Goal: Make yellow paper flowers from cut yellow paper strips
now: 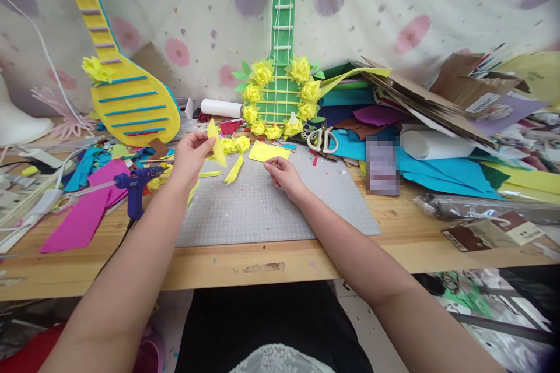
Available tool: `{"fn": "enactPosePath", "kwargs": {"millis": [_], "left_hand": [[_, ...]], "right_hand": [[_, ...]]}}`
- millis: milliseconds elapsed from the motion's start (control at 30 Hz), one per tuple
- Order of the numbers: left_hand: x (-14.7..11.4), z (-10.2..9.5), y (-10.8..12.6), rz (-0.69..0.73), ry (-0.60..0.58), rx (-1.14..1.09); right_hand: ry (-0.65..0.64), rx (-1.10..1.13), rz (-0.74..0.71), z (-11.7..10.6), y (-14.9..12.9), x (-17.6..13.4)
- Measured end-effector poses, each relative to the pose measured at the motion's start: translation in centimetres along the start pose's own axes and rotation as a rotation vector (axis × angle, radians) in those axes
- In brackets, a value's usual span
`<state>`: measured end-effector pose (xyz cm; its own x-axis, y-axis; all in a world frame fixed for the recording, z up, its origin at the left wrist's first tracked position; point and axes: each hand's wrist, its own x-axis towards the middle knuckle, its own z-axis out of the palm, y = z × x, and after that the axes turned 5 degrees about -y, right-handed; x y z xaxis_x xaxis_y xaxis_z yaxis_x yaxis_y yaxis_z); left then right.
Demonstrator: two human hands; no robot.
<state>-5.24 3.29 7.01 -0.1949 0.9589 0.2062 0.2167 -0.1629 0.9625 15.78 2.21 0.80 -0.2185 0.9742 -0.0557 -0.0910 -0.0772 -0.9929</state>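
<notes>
My left hand (192,154) is closed in a pinch on a piece of yellow paper (217,144), lifted above the cutting mat. My right hand (283,176) is over the mat with thumb and fingertips together; whatever may be between them is too small to make out. Just beyond those fingertips lies a flat yellow paper rectangle (269,151). A folded yellow paper strip (234,170) rests between the hands. Several yellow paper flowers (236,144) sit behind it. The grey cutting mat (271,221) lies under all of this.
A blue glue gun (136,189) stands left of my left forearm, by magenta paper (79,221). At the back are a green guitar shape (283,17) ringed with yellow flowers and a yellow instrument shape (135,99). Scissors (324,141) and stacked paper and cardboard (420,99) lie right.
</notes>
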Motion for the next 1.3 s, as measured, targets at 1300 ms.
{"fn": "enactPosePath", "kwargs": {"millis": [1300], "left_hand": [[-6.0,8.6,-2.9,-0.329,-0.290,-0.847]], "right_hand": [[0.002,-0.553,-0.465,1.2,-0.1,-1.2]]}}
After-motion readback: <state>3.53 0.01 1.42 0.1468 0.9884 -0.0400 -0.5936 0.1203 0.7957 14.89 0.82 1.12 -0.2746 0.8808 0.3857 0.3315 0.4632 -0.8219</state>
